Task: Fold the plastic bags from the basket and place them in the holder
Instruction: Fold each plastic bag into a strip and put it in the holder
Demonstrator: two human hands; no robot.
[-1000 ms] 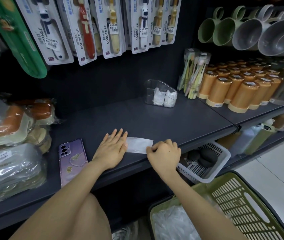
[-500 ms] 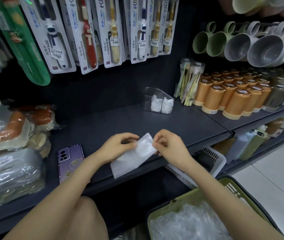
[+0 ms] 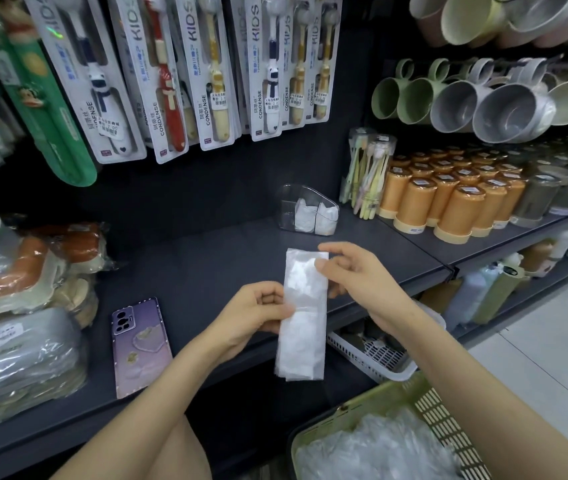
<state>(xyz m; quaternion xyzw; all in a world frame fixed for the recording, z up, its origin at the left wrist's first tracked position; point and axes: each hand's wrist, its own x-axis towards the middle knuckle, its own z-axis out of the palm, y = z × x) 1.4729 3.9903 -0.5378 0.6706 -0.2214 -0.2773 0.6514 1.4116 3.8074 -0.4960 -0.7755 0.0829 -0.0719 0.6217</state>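
Over matte shelf (image 3: 206, 265): crinkly bag strip (image 3: 305, 327), pinch grip, L hand (image 3: 251, 317) & R hand (image 3: 355, 275).

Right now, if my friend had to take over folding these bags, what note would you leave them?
Left hand: pinches the bag strip at its middle, on the left edge.
Right hand: pinches the strip near its top, on the right edge.
The strip is held upright above the front edge of the shelf, not lying on it.
Done: folded bags stand in the clear holder at the back of the shelf; this bag is already a long strip.
Left: fold the strip small, put it in the holder, then do the loose bags in the green basket below.
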